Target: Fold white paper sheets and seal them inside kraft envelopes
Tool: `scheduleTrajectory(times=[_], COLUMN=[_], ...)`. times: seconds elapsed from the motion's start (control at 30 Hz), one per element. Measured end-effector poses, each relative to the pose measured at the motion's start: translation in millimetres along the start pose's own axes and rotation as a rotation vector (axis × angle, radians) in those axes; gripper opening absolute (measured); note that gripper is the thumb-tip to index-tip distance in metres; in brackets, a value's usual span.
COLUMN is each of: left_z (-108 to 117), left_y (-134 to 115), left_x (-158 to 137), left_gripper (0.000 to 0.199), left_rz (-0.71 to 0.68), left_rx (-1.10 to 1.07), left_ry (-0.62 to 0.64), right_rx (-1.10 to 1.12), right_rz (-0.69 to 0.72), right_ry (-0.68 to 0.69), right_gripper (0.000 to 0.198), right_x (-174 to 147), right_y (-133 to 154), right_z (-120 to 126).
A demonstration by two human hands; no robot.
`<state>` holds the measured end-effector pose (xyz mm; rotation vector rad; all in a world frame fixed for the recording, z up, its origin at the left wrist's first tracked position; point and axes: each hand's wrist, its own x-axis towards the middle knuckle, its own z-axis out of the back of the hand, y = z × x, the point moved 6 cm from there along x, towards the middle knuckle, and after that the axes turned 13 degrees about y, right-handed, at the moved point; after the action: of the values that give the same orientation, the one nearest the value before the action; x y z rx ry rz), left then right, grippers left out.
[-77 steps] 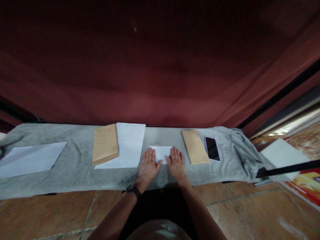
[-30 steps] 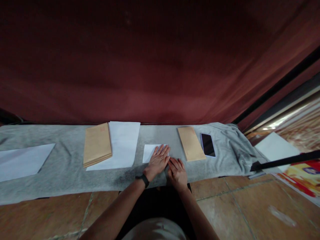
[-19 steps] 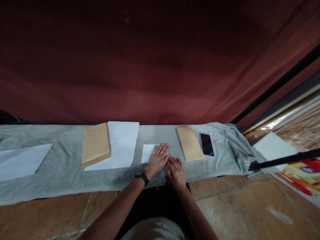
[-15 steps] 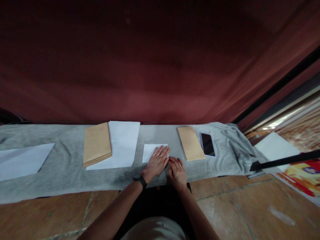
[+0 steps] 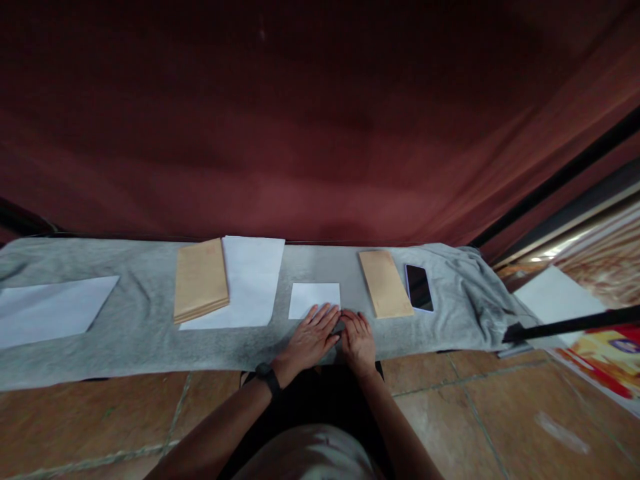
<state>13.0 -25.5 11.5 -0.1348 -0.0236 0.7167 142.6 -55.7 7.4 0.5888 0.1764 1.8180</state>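
While near hands (image 5: 359,341), envelope (image 5: 385,284) beside phone (image 5: 419,288).

The head camera looks forward (and down) over the grey cloth (image 5: 150,347).

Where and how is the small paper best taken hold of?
Probably at its uncovered left edge, pinched from the left: the small paper lies flat, and the left hand covers part of its near edge.

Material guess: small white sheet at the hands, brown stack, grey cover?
Small white sheet: likely matte paper; flat, straight-edged, no glare.
Brown stack: probably kraft paper, matte; even tan, thin layered edges.
Grey cover: seems fabric, perhaps plush; rumpled folds, mottled dull surface.
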Motion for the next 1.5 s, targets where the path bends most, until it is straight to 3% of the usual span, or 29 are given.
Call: scheduleTrajectory(times=[0.33, 0.8, 1.5], left_z=[1.5, 1.8, -4.1], left_y=[-13.5, -22.3, -11.0], left_x=[-8.4, -7.9, -25.8], left_gripper=[0.060, 0.060, 0.066], left_rz=[0.012, 0.026, 0.146], left_rx=[0.045, 0.099, 0.050], left_ry=[0.015, 0.035, -0.022], right_rx=[-0.021, -0.110, -0.189], right_rz=[-0.023, -0.013, -0.025], right_ry=[0.033, 0.145, 0.126], right_gripper=[0.040, 0.045, 0.046], right_x=[-0.8, 4.0, -3.9], right_y=[-3.3, 17.3, 12.8], right_z=[-1.5, 0.3, -6.6])
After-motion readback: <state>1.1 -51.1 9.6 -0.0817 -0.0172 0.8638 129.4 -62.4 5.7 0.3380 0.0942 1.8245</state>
